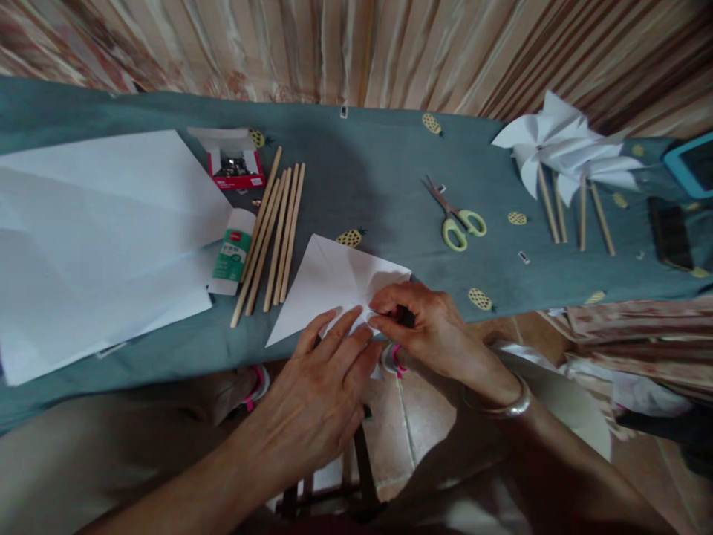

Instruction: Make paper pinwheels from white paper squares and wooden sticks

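L hand (327, 383) is pressing flat, R hand (437, 327) pinching white paper (330, 276), prob. folding inward, next move likely needing steady pressure.

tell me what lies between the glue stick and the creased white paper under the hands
A row of wooden sticks lies between the glue stick and the creased white paper, as the head view shows.
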`<state>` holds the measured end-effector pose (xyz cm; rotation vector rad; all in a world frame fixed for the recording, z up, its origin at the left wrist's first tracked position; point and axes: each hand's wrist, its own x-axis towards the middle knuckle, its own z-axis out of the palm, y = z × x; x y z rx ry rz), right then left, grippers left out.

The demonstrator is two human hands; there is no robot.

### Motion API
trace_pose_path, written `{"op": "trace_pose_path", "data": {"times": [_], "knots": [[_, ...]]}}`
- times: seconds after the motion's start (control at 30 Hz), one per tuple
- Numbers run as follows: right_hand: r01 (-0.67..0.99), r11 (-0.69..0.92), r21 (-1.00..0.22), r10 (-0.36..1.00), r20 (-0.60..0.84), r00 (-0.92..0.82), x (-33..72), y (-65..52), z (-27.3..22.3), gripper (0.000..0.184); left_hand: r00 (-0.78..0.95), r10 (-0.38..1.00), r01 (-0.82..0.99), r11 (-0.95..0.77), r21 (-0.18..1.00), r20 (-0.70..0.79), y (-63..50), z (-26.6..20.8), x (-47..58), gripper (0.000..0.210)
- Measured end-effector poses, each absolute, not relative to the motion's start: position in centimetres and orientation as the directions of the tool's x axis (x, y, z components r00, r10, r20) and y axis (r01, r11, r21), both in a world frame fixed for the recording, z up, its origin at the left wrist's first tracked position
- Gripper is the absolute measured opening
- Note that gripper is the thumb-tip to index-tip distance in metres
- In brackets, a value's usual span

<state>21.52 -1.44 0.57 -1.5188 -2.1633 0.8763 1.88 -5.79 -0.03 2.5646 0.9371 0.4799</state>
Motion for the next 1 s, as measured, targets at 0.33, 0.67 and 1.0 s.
{"op": "trace_pose_path", "data": {"times": [0.33,0.67,1.0], "knots": [[0.712,0.272,-0.648,0.919,-0.045,-0.392,21.74,-1.47,0.37,0.004,0.719,0.669,0.543,-0.71,0.448,0.188,-5.71,-0.58,1.88,0.043],[0.724,0.271,-0.634,0.92,-0.052,-0.389,21.51,-1.35,0.64,0.006,0.728,0.669,0.558,-0.704,0.439,0.147,-5.51,0.04,1.94,0.045],[0.725,0.274,-0.631,0.919,-0.051,-0.391,21.51,-1.43,0.68,0.005,0.703,0.681,0.573,-0.713,0.404,0.205,-5.64,-0.66,2.04,0.045]]}}
